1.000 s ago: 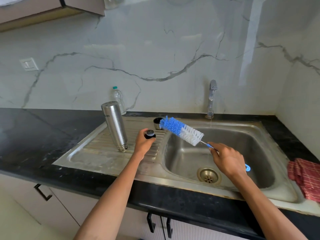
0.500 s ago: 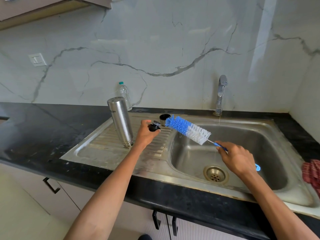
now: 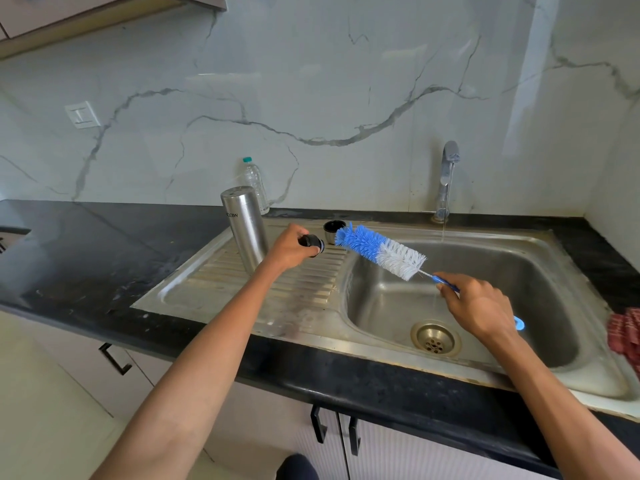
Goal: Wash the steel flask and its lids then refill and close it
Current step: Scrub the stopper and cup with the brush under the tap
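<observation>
water runs in a thin stream from the steel tap (image 3: 446, 178) into the steel sink basin (image 3: 554, 271). we see the left hand (image 3: 291, 249) above the ribbed draining board (image 3: 242, 299), its fingers curled around the small black inner lid (image 3: 311, 241), which it holds tilted with the open end toward the brush. the right hand (image 3: 481, 306) grips the thin blue handle of the long bottle brush with blue and white bristles (image 3: 379, 251); the brush slants up and to the left over the basin, and its blue tip is just beside the black lid, but we cannot tell if they touch. the tall cylindrical steel flask (image 3: 246, 230) stands upside down on the draining board, just left of the left hand. the small steel cup lid (image 3: 334, 231) stands with its mouth up behind the brush tip. a clear plastic bottle with green cap (image 3: 254, 183) stands at the marble wall behind the flask. a red checked cloth (image 3: 627, 336) lies at the right edge on the black counter (image 3: 86, 258).
</observation>
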Available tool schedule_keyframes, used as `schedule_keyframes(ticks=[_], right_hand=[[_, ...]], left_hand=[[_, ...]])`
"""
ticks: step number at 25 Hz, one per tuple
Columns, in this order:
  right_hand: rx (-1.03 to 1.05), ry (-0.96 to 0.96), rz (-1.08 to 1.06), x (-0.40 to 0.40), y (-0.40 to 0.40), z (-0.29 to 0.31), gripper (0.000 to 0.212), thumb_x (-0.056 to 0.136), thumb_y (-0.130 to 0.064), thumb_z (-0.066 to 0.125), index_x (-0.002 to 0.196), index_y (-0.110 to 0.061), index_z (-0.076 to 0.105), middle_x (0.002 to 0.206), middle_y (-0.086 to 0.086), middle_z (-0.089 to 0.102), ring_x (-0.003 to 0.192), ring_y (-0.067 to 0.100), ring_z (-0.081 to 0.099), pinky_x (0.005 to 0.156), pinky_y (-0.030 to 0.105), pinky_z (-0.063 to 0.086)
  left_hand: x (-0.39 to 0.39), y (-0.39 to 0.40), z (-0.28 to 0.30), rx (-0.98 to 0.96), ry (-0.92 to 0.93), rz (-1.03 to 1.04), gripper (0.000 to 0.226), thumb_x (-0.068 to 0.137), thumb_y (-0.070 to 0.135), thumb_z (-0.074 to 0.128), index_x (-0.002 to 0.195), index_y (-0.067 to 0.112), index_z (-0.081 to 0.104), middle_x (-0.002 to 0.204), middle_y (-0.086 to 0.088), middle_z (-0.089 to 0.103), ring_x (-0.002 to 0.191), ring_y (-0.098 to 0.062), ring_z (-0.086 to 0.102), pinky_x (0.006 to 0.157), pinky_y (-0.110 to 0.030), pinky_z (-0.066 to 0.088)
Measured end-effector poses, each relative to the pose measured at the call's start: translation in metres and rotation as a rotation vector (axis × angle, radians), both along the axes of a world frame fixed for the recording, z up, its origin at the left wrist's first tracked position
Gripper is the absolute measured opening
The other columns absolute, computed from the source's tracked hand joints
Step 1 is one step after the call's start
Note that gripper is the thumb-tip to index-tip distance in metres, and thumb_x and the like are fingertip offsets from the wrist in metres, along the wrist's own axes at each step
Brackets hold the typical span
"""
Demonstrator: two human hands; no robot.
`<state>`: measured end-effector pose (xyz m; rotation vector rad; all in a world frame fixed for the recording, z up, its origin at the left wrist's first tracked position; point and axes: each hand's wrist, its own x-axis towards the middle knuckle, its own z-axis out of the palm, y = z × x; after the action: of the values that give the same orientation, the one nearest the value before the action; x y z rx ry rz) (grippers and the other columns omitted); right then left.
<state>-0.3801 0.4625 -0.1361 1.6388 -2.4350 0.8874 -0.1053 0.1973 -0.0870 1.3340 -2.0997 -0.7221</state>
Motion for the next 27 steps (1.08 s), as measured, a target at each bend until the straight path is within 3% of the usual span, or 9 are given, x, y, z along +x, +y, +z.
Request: schedule_keyframes(ticks=[2,4,9,15,20,27], right_hand=[[0.004,0.0,0.008,0.0,0.001,0.0,0.032,0.102,-0.029,0.058,0.132,-0.03,0.066,0.115,0.003,0.075,0.092,0.031,0.069,0.073,0.043,0.057],[0.002,0.003,0.013,0.0,0.001,0.0,0.032,0.102,-0.029,0.058,0.132,-0.03,0.067,0.115,0.004,0.075,0.092,0.031,0.069,0.073,0.043,0.057],[0.034,-0.004,0.049,0.002,0.001,0.001,0.032,0.102,-0.032,0.057,0.132,-0.031,0.067,0.113,0.004,0.075,0.09,0.03,0.068,0.072,0.042,0.056],[0.072,-0.002,0.059,0.003,0.0,0.001,0.031,0.102,-0.036,0.056,0.131,-0.033,0.067,0.113,0.002,0.075,0.092,0.029,0.068,0.073,0.041,0.056],[0.086,-0.014,0.061,0.003,0.001,0.002,0.032,0.102,-0.038,0.055,0.131,-0.033,0.067,0.112,0.002,0.075,0.09,0.027,0.068,0.074,0.043,0.058],[0.121,-0.009,0.054,0.007,0.004,0.007,0.032,0.103,-0.037,0.053,0.132,-0.033,0.066,0.112,0.002,0.075,0.093,0.028,0.066,0.07,0.036,0.049]], left_hand=[[0.0,-0.001,0.007,0.039,-0.049,-0.031,0.035,0.084,0.018,0.078,0.115,0.007,0.068,0.107,-0.005,0.066,0.093,-0.023,0.066,0.084,-0.043,0.061],[0.002,-0.003,0.012,0.044,-0.149,-0.068,0.027,0.085,0.018,0.076,0.107,0.003,0.073,0.097,-0.007,0.068,0.087,-0.023,0.063,0.082,-0.043,0.059],[0.003,0.004,0.015,0.039,-0.398,-0.119,0.036,0.086,0.021,0.079,0.119,0.009,0.073,0.117,-0.005,0.071,0.107,-0.022,0.066,0.091,-0.031,0.052],[0.005,0.008,0.014,-0.028,-0.358,-0.111,0.042,0.087,0.019,0.078,0.125,0.005,0.07,0.126,-0.013,0.07,0.115,-0.026,0.064,0.097,-0.032,0.049],[0.007,0.008,0.01,0.028,-0.415,-0.105,0.045,0.088,0.021,0.078,0.13,0.008,0.068,0.131,-0.01,0.068,0.121,-0.026,0.062,0.098,-0.03,0.047],[0.01,0.002,0.002,0.094,-0.469,-0.119,0.058,0.086,0.027,0.083,0.137,0.01,0.062,0.141,-0.01,0.061,0.127,-0.026,0.058,0.1,-0.032,0.044]])
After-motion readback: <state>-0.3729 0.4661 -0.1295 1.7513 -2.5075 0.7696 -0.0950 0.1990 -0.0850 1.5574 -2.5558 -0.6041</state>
